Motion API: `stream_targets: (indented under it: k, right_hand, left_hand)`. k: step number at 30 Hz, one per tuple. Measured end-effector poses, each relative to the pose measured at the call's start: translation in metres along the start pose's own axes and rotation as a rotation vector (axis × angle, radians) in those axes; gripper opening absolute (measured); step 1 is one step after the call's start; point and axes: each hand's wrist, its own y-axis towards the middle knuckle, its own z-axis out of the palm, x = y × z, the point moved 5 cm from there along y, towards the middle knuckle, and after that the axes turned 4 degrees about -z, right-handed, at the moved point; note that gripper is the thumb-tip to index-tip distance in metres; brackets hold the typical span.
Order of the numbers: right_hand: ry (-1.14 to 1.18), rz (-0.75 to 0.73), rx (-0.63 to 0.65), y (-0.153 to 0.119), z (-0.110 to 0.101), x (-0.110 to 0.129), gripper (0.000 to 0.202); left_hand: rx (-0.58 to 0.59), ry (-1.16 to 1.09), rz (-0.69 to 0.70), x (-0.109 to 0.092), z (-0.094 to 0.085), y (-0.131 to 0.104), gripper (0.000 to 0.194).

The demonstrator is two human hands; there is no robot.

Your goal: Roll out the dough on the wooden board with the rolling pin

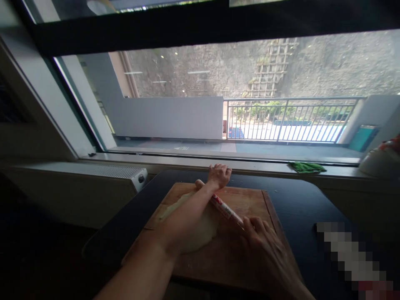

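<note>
A wooden board point(193, 266) lies on a dark table, with a wide flat sheet of pale dough point(203, 235) on its left and middle part. Slanting across the board is a rolling pin point(222, 206) with a red and white wrapper. My right hand point(262, 239) grips its near right end. Past the pin, at the board's far edge, my left hand point(220, 175) is held with its fingers slightly bent and apart, nothing visible in them. The left forearm covers part of the dough and crosses over the pin near its far end.
The dark table point(300, 204) reaches to the window sill, where a green cloth point(308, 167) lies. A pale radiator point(93, 171) is at the left. On the table's right lies a blurred-out pale object point(350, 254). A white bag-like object point(379, 160) stands at the sill's right end.
</note>
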Motion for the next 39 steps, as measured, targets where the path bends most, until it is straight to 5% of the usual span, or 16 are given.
stream_targets:
  k: [2,5,10,15,22,25,28,32,36,39]
  right_hand:
    - [0.013,0.035,-0.016,-0.003,0.003,-0.007,0.032]
    - [0.036,0.078,-0.040,-0.011,0.005,-0.019,0.031]
    - [0.084,0.098,-0.087,-0.021,0.006,-0.030,0.028]
    - [0.057,0.083,-0.151,-0.022,0.013,-0.032,0.031]
    - [0.028,0.028,-0.155,-0.024,0.018,-0.036,0.033]
    - [0.081,-0.012,-0.201,-0.026,0.020,-0.041,0.033]
    - [0.156,-0.021,-0.285,-0.031,0.021,-0.045,0.034]
    - [0.265,-0.120,-0.354,-0.032,0.014,-0.033,0.036]
    - [0.292,-0.281,-0.215,-0.027,-0.003,-0.009,0.035]
    - [0.258,-0.256,-0.139,-0.025,-0.013,-0.002,0.033]
  left_hand:
    - [-0.070,-0.028,0.005,0.002,-0.014,-0.008,0.039]
    - [-0.074,-0.025,-0.017,0.033,-0.048,-0.033,0.036]
    - [0.543,0.101,-0.113,0.096,-0.072,-0.073,0.045]
    - [0.771,0.128,-0.165,0.105,-0.069,-0.068,0.050]
    - [0.719,-0.178,-0.212,0.096,-0.067,-0.071,0.036]
    - [0.445,-0.358,-0.254,0.103,-0.081,-0.079,0.026]
    - [0.200,-0.174,-0.326,0.125,-0.102,-0.095,0.018]
    - [0.320,0.254,-0.281,0.138,-0.120,-0.117,0.010]
    - [0.097,0.250,-0.035,0.102,-0.126,-0.117,0.025]
    - [0.151,0.142,0.123,0.069,-0.098,-0.116,0.031]
